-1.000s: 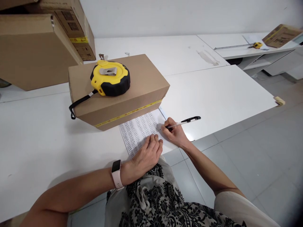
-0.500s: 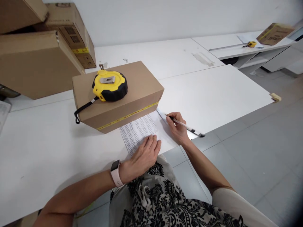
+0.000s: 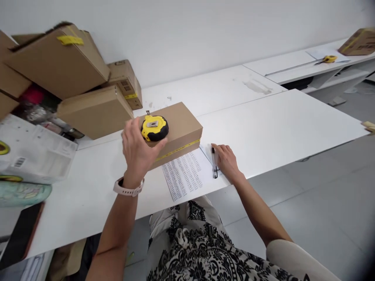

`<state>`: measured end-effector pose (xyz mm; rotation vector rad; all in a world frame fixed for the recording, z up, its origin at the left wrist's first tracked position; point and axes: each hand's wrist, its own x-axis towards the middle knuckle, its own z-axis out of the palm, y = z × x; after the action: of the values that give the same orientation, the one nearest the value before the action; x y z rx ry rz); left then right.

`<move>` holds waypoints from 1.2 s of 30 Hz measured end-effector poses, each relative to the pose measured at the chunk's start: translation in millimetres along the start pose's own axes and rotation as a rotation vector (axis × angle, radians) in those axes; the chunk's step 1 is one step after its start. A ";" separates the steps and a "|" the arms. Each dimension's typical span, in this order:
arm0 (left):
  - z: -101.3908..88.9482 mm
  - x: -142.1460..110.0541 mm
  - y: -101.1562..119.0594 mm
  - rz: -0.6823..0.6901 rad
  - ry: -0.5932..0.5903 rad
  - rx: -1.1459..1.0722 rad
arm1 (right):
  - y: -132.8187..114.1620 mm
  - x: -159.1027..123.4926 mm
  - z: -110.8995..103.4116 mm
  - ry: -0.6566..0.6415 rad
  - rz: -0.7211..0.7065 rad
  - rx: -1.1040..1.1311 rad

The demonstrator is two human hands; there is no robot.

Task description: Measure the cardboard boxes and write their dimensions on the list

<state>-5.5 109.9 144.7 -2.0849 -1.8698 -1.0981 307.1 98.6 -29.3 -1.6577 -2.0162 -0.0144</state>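
Note:
My left hand reaches over the left end of a brown cardboard box. Its fingers and thumb are spread around a yellow and black tape measure lying on the box top; a firm grip is not visible. My right hand is low over the right side of a printed sheet, fingers curled. A clear-barrelled pen with black ends is at its fingertips, pointing down toward the table's front edge. Columns of small print cover the sheet, which lies against the box's front.
Cardboard boxes are stacked at the back left against the wall. Packaged goods and a dark flat object lie on the left. Far right on the white table are another tape measure and a carton.
My left hand has left the sheet and gone up to the tape measure. The pen has swung from slanting across my right hand to nearly upright in view. My view has shifted left.

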 end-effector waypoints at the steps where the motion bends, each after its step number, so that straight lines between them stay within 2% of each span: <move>1: 2.4 5.1 1.8 -0.049 -0.050 -0.011 | 0.2 0.1 0.7 0.014 0.000 0.005; 3: 8.2 13.5 6.4 -0.123 -0.131 -0.031 | 0.7 0.9 2.5 0.038 0.002 0.013; 5: 15.0 19.4 10.3 -0.156 -0.153 -0.046 | 1.1 2.0 4.7 0.057 0.011 0.029; 7: 20.9 22.7 11.5 -0.169 -0.111 -0.076 | 1.5 2.6 6.2 0.081 0.027 0.065; 9: 22.6 22.4 8.9 -0.196 -0.050 -0.160 | 0.6 2.4 4.7 0.165 0.066 0.132; 11: 18.0 18.4 3.4 -0.259 -0.048 -0.359 | -3.8 2.7 -2.9 0.338 0.132 0.220; 13: 7.3 11.6 -2.8 -0.342 -0.140 -0.680 | -14.3 6.1 -19.1 0.525 0.208 0.342; 15: -6.8 4.3 -6.7 -0.425 -0.272 -1.020 | -31.5 15.5 -43.9 0.601 0.271 0.526; 17: -20.8 -0.8 -6.2 -0.509 -0.382 -1.248 | -53.3 32.4 -73.0 0.482 0.304 0.775; 20: -36.0 -2.4 1.0 -0.603 -0.447 -1.389 | -87.2 67.0 -108.6 -0.034 0.203 1.093; 22: -41.2 -1.7 5.4 -0.617 -0.468 -1.437 | -107.8 88.2 -119.5 -0.274 0.159 1.216; 25: -44.1 -1.6 5.7 -0.607 -0.517 -1.472 | -133.5 107.9 -118.6 -0.463 0.131 1.269; 28: -46.7 0.0 -2.1 -0.606 -0.539 -1.480 | -146.2 119.1 -111.1 -0.548 0.100 1.310; 30: -51.6 4.8 -11.8 -0.594 -0.536 -1.484 | -142.1 130.4 -107.8 -0.551 0.092 1.364; 32: -59.9 13.1 -27.0 -0.569 -0.510 -1.480 | -126.3 147.6 -105.2 -0.469 0.104 1.406; 33: -64.9 18.2 -37.1 -0.558 -0.493 -1.470 | -115.2 157.7 -103.3 -0.389 0.121 1.419; 35: -74.7 28.6 -62.1 -0.561 -0.455 -1.435 | -90.8 177.3 -96.4 -0.228 0.125 1.434; 36: -78.6 33.3 -75.9 -0.580 -0.441 -1.413 | -79.7 185.4 -91.1 -0.190 0.138 1.433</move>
<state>-108.6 110.9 194.0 -2.4565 -2.2268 -2.9716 248.5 217.6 148.0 -0.7955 -1.2993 1.3213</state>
